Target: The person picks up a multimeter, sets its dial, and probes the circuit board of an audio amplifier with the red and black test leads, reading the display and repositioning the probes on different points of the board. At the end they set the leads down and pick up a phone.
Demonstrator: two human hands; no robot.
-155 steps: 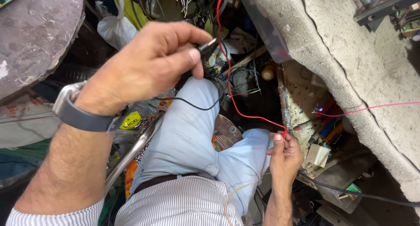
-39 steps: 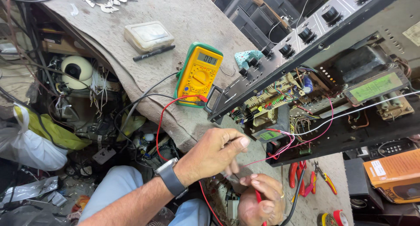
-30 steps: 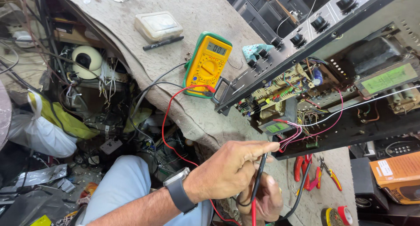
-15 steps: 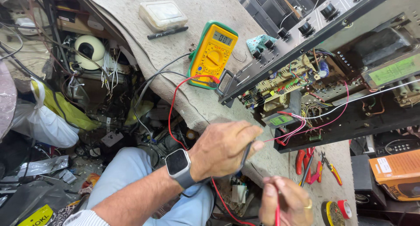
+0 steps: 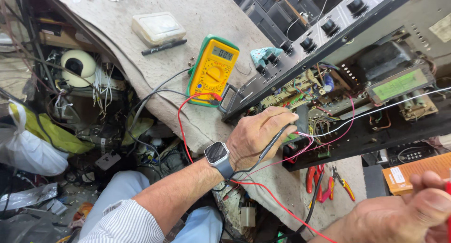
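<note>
My left hand (image 5: 260,135), with a smartwatch on its wrist, pinches a black test probe (image 5: 272,142) whose tip points at the open amplifier chassis (image 5: 357,97), close to its wiring and circuit board (image 5: 300,90). My right hand (image 5: 408,212) is at the bottom right corner, closed around a red probe (image 5: 447,189) that is mostly cut off by the frame edge. A red lead (image 5: 181,125) and a black lead run from the yellow multimeter (image 5: 213,69), which lies on the grey cloth-covered bench (image 5: 197,22) left of the chassis.
A white plastic box (image 5: 157,27) and a black pen (image 5: 164,46) lie on the bench behind the meter. Red-handled pliers (image 5: 312,177) lie below the chassis, an orange box (image 5: 413,172) to the right. Tangled wires, parts and plastic bags fill the floor at left.
My view swung from my lap up to the bench. My left hand carried the black probe up to the chassis wiring; my right hand moved to the lower right with the red probe.
</note>
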